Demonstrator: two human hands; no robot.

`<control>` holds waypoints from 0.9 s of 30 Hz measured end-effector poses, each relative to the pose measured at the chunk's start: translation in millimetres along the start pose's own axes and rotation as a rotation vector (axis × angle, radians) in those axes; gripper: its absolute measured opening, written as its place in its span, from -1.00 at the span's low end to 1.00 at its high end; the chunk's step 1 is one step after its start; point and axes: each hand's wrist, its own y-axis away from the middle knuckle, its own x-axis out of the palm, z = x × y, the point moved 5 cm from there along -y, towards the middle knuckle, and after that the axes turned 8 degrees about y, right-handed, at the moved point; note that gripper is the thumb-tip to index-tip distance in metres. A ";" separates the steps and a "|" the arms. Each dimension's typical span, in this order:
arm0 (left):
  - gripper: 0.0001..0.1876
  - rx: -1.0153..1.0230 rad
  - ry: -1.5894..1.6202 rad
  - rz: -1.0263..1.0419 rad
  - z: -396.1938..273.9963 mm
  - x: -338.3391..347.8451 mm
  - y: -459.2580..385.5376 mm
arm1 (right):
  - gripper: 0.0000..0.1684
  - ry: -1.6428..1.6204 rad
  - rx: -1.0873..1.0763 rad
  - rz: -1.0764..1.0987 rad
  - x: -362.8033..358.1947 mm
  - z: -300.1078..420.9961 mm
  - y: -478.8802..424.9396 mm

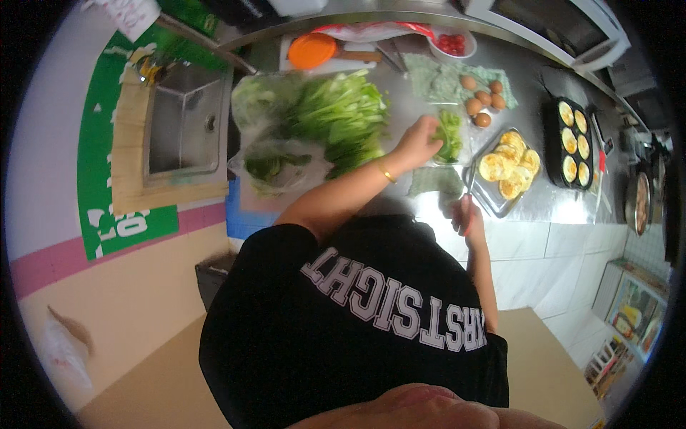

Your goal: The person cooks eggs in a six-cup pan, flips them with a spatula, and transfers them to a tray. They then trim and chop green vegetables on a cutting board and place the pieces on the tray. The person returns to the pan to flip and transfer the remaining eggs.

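Note:
Fingers bent, my left hand (423,140) is at the left side of a clear container (438,161) of cut green vegetables (452,134); whether it grips anything is unclear. My right hand (465,215) is closed on the red handle of scissors (470,185), their metal part pointing away from me beside a glass dish (501,213). Fried eggs (512,161) lie in that dish. Leafy green vegetables (343,107) are heaped left of my left hand, with plastic bags of greens (276,163) around them.
Brown eggs (483,98) rest on and beside a green cloth (437,78). Behind are a bowl of red fruit (452,45) and an orange lid (312,51). A black multi-hole pan (575,142) with eggs stands right; a metal sink (185,123) is left. A shelf edge (364,19) runs along the back.

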 end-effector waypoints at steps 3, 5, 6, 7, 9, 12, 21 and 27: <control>-0.70 0.004 0.165 0.033 2.3 -47.3 43.0 | -0.36 -0.021 0.011 -0.003 6.6 4.4 -9.6; -0.77 -0.132 0.306 -0.004 12.8 -89.4 78.7 | -0.38 -0.050 0.025 -0.004 13.7 6.5 -16.8; -0.81 -0.141 0.232 -0.060 17.0 -113.8 96.9 | -0.39 -0.072 0.033 0.016 16.8 5.4 -22.1; -0.82 -0.149 0.335 -0.119 34.2 -136.5 118.0 | -0.40 -0.036 -0.013 0.032 23.8 15.9 -25.6; -0.85 -0.183 0.126 -0.239 33.5 -179.9 152.3 | -0.40 0.004 -0.055 0.070 35.6 26.1 -32.1; -0.81 -0.177 -0.175 -0.361 8.1 -223.7 151.8 | -0.40 0.049 -0.060 0.127 48.1 28.6 -44.9; -0.32 -0.088 -1.030 -0.210 20.8 -170.5 46.1 | -0.41 0.190 -0.103 0.170 74.8 68.2 -24.5; -0.31 -0.106 -1.086 -0.207 35.7 -104.8 56.5 | -0.40 0.131 0.011 0.073 50.2 43.2 -2.9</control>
